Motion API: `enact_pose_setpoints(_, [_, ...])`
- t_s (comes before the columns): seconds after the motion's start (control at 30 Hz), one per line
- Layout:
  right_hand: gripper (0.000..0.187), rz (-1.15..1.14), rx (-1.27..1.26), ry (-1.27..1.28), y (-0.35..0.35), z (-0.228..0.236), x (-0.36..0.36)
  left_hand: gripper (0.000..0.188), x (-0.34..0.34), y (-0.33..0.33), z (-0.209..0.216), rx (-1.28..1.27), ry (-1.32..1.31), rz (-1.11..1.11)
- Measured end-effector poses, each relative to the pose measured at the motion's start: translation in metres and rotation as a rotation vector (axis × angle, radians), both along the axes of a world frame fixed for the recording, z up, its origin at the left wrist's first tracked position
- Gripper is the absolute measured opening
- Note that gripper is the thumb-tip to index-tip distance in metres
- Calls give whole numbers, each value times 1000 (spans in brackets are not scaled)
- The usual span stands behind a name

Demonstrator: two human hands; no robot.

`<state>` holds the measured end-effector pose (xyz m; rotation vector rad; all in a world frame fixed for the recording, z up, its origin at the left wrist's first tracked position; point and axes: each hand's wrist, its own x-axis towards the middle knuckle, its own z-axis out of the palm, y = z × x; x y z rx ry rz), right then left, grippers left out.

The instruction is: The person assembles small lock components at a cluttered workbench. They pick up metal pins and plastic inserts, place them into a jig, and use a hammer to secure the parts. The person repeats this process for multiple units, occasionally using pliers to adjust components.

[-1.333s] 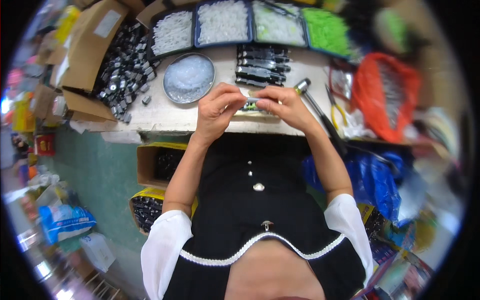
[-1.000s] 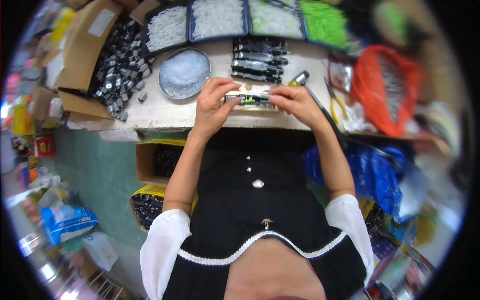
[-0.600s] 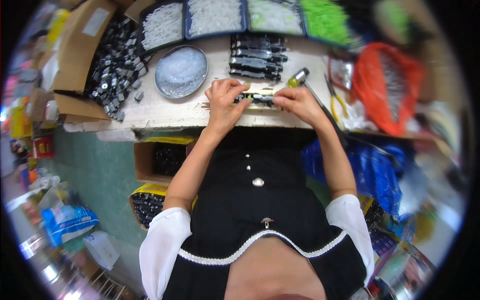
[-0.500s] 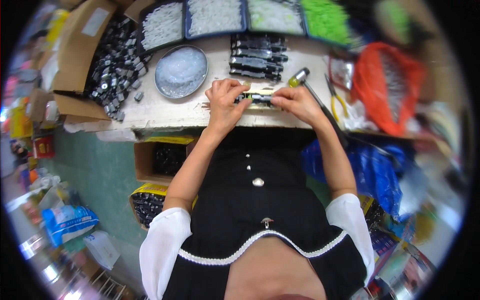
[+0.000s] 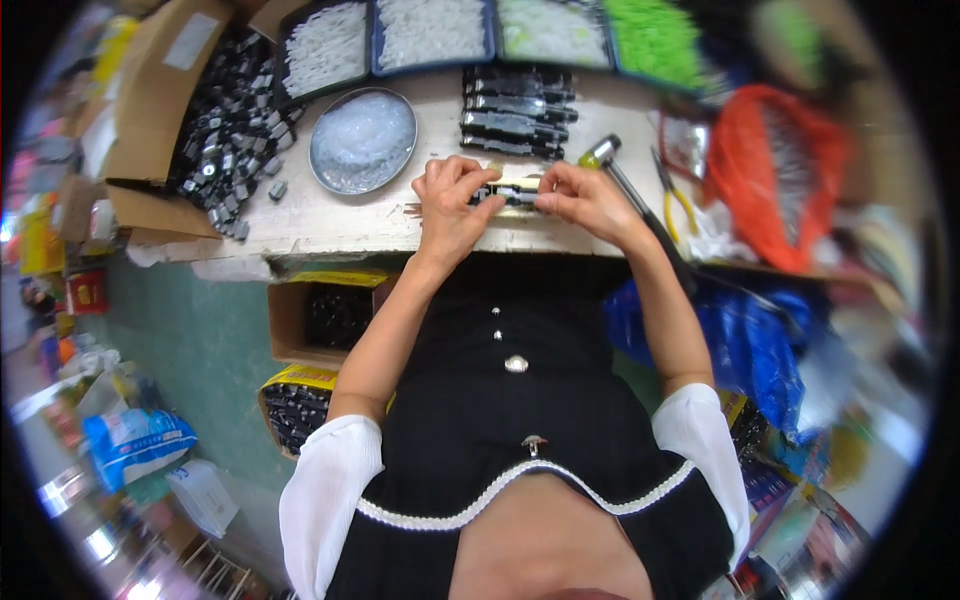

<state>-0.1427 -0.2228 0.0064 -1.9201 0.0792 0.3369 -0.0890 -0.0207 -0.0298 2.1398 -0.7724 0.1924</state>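
- On the workbench (image 5: 330, 225), near its front edge: both hands meet over a small black elongated part (image 5: 508, 195) lying on a pale strip.
- Cardboard box (image 5: 150, 90) at far left, black components spilling from it onto the bench.
- Orange bag (image 5: 775, 160) at far right.
- Trays along the back: white pieces (image 5: 325, 45), green pieces (image 5: 655, 40).
- Round metal dish (image 5: 362, 140) of clear bits, just left of the hands.
- Row of finished black parts (image 5: 515, 108) behind the hands.
- Left hand (image 5: 452, 205): fingers pinched closed on the part's left end.
- Right hand (image 5: 590, 200): fingertips closed on its right end.
- Hammer (image 5: 615, 170) just beside the right hand.
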Motion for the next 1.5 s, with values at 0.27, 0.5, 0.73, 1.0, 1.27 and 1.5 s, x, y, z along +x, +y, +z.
enact_pose_setpoints(0.27, [21, -71, 50, 47, -2, -10, 0, 28, -1, 0, 0, -10, 3, 4])
enact_pose_setpoints(0.5, [30, -169, -119, 60, -4, -24, 2, 16, -1, -1, 1, -16, -21, -10])
enact_pose_setpoints(0.73, [38, -190, -381, 84, 2, -4, 5, 11, 1, 0, 1, 18, -50, -42])
enact_pose_setpoints(1.0, [36, -130, -335, 82, -3, -9, 12, 6, 1, -3, 0, -21, -9, -53])
enact_pose_setpoints(1.27, [36, -129, -368, 6, -7, -16, 13, 7, 1, -3, 1, -41, -17, -57])
enact_pose_setpoints(1.5, [23, -88, -584, -382, -22, 18, 68, 9, 1, -1, 1, -4, -19, -70])
